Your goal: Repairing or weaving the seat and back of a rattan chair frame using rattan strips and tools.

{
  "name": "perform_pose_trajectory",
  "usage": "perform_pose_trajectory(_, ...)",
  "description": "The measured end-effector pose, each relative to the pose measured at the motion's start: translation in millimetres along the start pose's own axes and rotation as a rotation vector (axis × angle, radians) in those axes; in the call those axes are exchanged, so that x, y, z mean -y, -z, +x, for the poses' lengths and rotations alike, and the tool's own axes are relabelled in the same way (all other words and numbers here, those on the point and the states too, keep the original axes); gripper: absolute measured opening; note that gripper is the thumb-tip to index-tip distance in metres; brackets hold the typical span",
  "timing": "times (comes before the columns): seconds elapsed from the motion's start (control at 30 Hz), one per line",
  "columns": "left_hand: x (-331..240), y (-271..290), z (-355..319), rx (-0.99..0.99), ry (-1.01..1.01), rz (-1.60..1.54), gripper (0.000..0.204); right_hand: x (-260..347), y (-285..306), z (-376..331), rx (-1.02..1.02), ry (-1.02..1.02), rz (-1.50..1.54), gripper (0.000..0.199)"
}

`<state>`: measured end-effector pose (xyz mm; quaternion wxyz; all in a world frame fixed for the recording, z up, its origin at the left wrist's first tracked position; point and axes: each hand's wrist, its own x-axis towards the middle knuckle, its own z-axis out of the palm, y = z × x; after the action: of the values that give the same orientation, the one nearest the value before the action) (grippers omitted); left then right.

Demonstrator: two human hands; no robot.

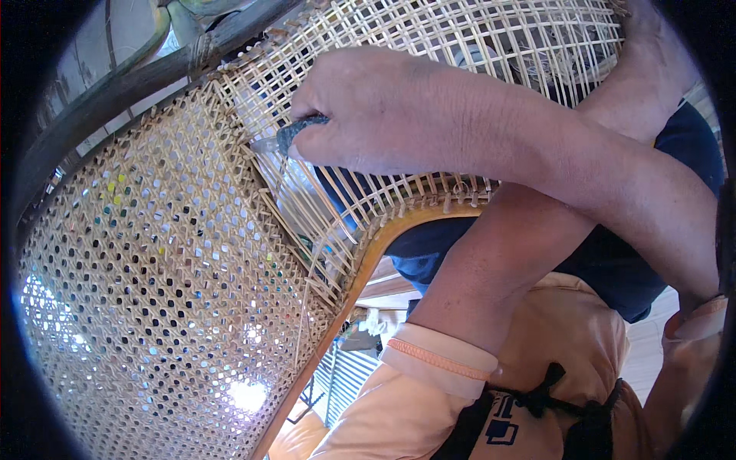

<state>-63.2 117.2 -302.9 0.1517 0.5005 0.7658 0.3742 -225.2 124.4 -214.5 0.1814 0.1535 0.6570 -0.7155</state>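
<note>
Head view: I judge trimming underway; right hand (368, 107) grips knife (295, 132) on cane webbing (153, 261); left hand's (652, 46) grip unclear. Next: steady stroke.

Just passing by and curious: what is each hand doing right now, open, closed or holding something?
Left hand: against the cane mesh, grip out of sight, cannot tell.
Right hand: closed on a dark-handled tool.

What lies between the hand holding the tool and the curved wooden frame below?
In the head view, a band of open cane weave separates the right hand and its tool from the frame.
</note>
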Motion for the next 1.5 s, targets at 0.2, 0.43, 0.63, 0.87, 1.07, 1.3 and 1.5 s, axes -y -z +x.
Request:
perform_pose_trajectory(0.2,23.9,20.6,-1.0,-0.023,-0.025,0.042,0.01,19.0,-19.7,-2.4,0.159,-0.167,0.257,0.032)
perform_pose_trajectory(0.43,14.7,31.5,24.5,-0.075,-0.109,0.042,0.009,9.0,38.1,-19.3,-0.264,0.151,-0.049,0.033)
perform_pose_trajectory(0.63,0.8,67.0,45.2,-0.133,-0.191,0.129,0.009,45.8,80.8,-92.9,-0.521,-0.195,0.021,0.033)
perform_pose_trajectory(0.87,33.0,286.2,28.0,0.439,0.089,0.751,0.022,-22.8,5.4,-65.3,-0.444,-0.125,0.384,0.035)
perform_pose_trajectory(1.07,60.4,373.3,73.3,0.483,0.037,1.008,0.02,-40.0,-85.7,-33.9,-0.222,-0.042,0.434,0.035)
perform_pose_trajectory(1.3,-135.2,489.5,68.3,-0.297,-0.093,1.298,0.045,-36.8,-80.2,-32.7,-0.19,-0.025,0.463,0.033)
perform_pose_trajectory(1.5,-167.3,495.0,44.1,-0.615,0.425,1.698,0.059,-33.1,-84.1,-24.3,-0.152,-0.031,0.469,0.03)
